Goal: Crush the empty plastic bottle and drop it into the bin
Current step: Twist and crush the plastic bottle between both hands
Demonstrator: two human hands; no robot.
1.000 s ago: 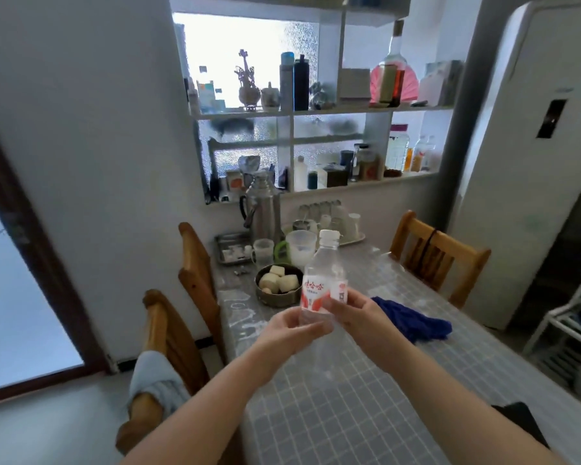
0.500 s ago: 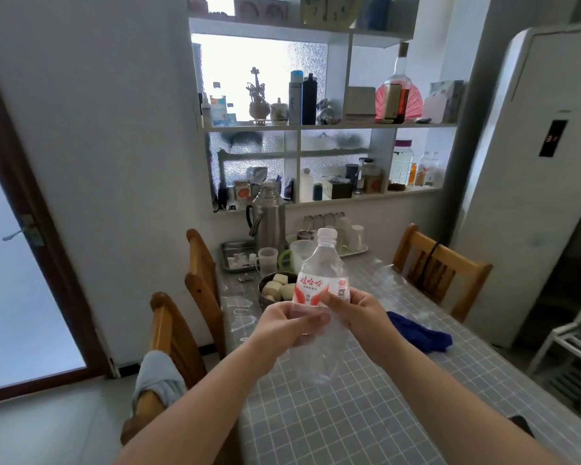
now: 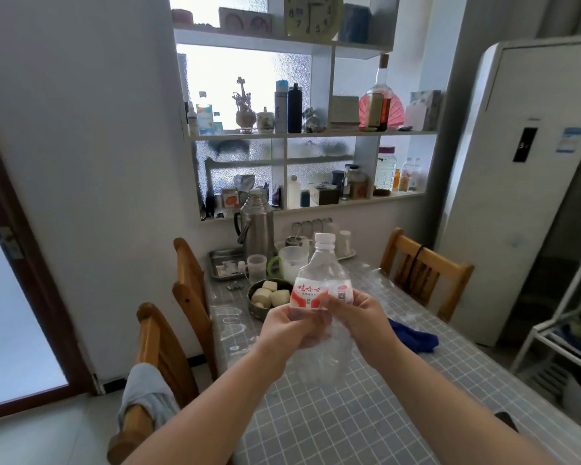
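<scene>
Bottle [image 3: 322, 297] first: the clear plastic one with the red and white label is held up in front of the person, above the tiled surface [image 3: 366, 414] and not touching it, its long axis close to upright with the white cap on top and the base hanging below the hands. Both hands are closed on it at the same height, about the label's lower edge: the left hand [image 3: 289, 325] wraps the near left side, the right hand [image 3: 359, 322] the right side, thumbs meeting across the front. Neither is nearer than the other; the bottle sits squarely between them. Below the grip the clear body already looks crumpled and wrinkled, while the shoulder and neck above keep their round shape. To my eye the crushing is under way but unfinished, and with the axis vertical the coming squeeze or twist would have to work along that line, pressing top toward base. The cap being on may trap air and resist. No bin shows anywhere in view, so which way the drop lies cannot be told.
</scene>
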